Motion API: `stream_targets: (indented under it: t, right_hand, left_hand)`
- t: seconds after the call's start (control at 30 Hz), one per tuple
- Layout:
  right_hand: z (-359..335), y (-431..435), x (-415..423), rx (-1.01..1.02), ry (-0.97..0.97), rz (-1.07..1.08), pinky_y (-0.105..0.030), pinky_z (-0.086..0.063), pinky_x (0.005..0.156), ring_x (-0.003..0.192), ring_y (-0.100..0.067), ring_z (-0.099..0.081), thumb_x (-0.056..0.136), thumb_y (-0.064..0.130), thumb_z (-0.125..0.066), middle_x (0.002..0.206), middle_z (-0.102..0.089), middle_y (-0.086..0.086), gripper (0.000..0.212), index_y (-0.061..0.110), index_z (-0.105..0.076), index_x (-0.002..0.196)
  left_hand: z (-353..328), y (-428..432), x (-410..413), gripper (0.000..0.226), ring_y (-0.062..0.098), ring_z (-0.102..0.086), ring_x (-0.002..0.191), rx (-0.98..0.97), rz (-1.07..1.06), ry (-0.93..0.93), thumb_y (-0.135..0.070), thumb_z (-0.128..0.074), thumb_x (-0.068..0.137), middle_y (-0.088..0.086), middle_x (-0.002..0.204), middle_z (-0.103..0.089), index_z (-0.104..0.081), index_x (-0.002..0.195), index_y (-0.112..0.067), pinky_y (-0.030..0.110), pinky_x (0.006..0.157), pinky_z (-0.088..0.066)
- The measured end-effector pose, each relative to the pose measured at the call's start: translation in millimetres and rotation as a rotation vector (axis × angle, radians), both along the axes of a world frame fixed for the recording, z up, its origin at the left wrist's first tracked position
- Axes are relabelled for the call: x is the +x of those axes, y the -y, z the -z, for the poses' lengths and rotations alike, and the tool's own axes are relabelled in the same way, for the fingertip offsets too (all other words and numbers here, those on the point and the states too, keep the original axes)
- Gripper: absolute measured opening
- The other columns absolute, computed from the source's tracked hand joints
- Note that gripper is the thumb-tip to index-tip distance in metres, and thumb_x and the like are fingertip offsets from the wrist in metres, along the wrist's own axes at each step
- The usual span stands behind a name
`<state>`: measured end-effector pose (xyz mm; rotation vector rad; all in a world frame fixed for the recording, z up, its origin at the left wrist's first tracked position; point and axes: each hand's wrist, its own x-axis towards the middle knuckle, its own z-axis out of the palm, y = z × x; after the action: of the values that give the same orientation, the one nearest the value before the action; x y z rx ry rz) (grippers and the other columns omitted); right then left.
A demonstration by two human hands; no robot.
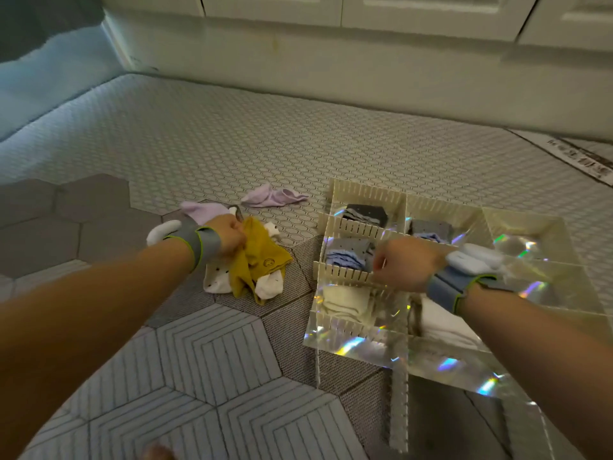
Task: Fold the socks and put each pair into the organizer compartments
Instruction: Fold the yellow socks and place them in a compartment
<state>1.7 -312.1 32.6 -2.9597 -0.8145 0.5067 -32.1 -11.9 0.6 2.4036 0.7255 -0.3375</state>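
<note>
We see our left hand (229, 235) clenched around a mustard sock (262, 260) on top of a loose sock pile (217, 280), at nine o'clock from the white organizer (365, 191). Our right hand (406, 265) hovers over its compartments with fingers curled; we cannot tell whether they grasp anything. Several compartments hold folded pairs (348, 255). A lavender sock (273, 197) lies at twelve o'clock from the pile.

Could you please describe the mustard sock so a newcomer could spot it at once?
Find the white organizer on the right; the loose sock pile lies just left of it. The mustard sock sits on top, gripped by the left hand. It is the only yellow one; the rest are white or lilac.
</note>
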Motion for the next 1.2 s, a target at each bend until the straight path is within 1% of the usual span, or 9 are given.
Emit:
stream_targets:
  t: [0.13,0.23,0.37,0.43,0.57,0.73,0.9,1.1,1.2]
  right_hand:
    - [1,-33,-5,0.146,-0.087,-0.038,-0.031,-0.051,0.074,0.088,-0.025,-0.066,0.083,0.026,-0.059,0.093,-0.072,-0.008,0.020,0.013,-0.073,0.089]
    - [4,-51,-4,0.218,-0.162,-0.063,-0.029,-0.052,0.074,0.083,-0.019,-0.064,0.081,0.027,-0.062,0.085,-0.070,-0.001,0.015,0.016,-0.072,0.084]
    - [4,-68,-2,0.295,-0.273,-0.040,-0.021,-0.045,0.059,0.065,-0.006,-0.054,0.081,0.031,-0.067,0.076,-0.063,0.007,0.014,0.019,-0.072,0.087]
    - [6,-73,-2,0.324,-0.297,-0.036,-0.020,-0.045,0.059,0.065,-0.006,-0.054,0.082,0.031,-0.067,0.074,-0.063,0.007,0.016,0.017,-0.072,0.088]
    - [12,-78,-2,0.400,-0.377,0.016,-0.023,-0.049,0.062,0.064,-0.010,-0.059,0.081,0.027,-0.068,0.072,-0.068,0.002,0.012,0.016,-0.071,0.083]
    - [12,-77,-3,0.640,-0.659,0.221,-0.023,-0.052,0.053,0.064,-0.017,-0.064,0.089,0.016,-0.060,0.075,-0.068,-0.005,0.008,0.009,-0.065,0.088]
    - [4,-81,-11,0.891,-0.958,0.599,-0.026,-0.054,0.054,0.052,-0.016,-0.064,0.097,0.034,-0.047,0.074,-0.066,-0.012,0.030,0.007,-0.058,0.087]
    - [11,-88,-31,1.168,-1.597,0.940,-0.046,-0.055,0.080,0.096,-0.041,-0.065,0.084,0.070,-0.039,0.112,-0.063,-0.032,0.090,-0.011,-0.048,0.122]
    - [9,-94,-33,1.426,-1.615,1.061,-0.052,-0.053,0.083,0.102,-0.042,-0.061,0.084,0.064,-0.047,0.120,-0.059,-0.029,0.083,-0.007,-0.044,0.128]
  left_hand:
    - [5,-4,-9,0.013,0.027,-0.049,0.067,-0.011,-0.084,-0.025,-0.012,-0.060,0.085,0.011,0.077,-0.050,-0.050,0.076,-0.009,0.029,0.059,-0.037]
    - [18,-7,-13,0.059,0.038,-0.049,0.115,-0.030,-0.085,-0.095,-0.024,-0.064,0.085,0.020,0.131,-0.046,-0.037,0.135,-0.009,0.037,0.085,-0.044]
    - [29,-2,-16,0.069,0.039,-0.050,0.118,-0.240,-0.190,-0.075,-0.029,-0.061,0.087,0.020,0.142,-0.039,-0.026,0.144,-0.013,0.036,0.074,-0.051]
    - [30,2,-17,0.074,0.037,-0.048,0.120,-0.342,-0.289,-0.057,-0.036,-0.063,0.084,0.017,0.143,-0.038,-0.026,0.144,-0.014,0.041,0.082,-0.053]
    - [22,3,-8,0.057,0.034,-0.050,0.118,-0.285,-0.240,-0.019,-0.021,-0.068,0.081,0.016,0.127,-0.051,-0.047,0.132,-0.010,0.039,0.096,-0.045]
    - [-3,-4,1,0.007,0.032,-0.062,0.100,-0.566,-0.311,0.116,-0.016,-0.074,0.072,0.018,0.109,-0.066,-0.068,0.075,-0.017,0.050,0.094,-0.049]
    - [-36,14,9,0.017,0.014,-0.052,0.059,-0.720,-0.164,0.282,-0.014,-0.065,0.083,-0.001,0.059,-0.055,-0.057,0.069,-0.019,0.027,0.063,-0.048]
    - [-74,45,7,0.012,0.008,-0.053,0.045,-0.874,0.146,0.321,-0.007,-0.056,0.088,-0.005,0.053,-0.060,-0.060,0.080,-0.016,0.022,0.046,-0.044]
    - [-80,56,1,0.015,0.007,-0.056,0.046,-0.963,0.308,0.217,-0.002,-0.053,0.087,-0.005,0.053,-0.060,-0.057,0.078,-0.013,0.019,0.043,-0.045]
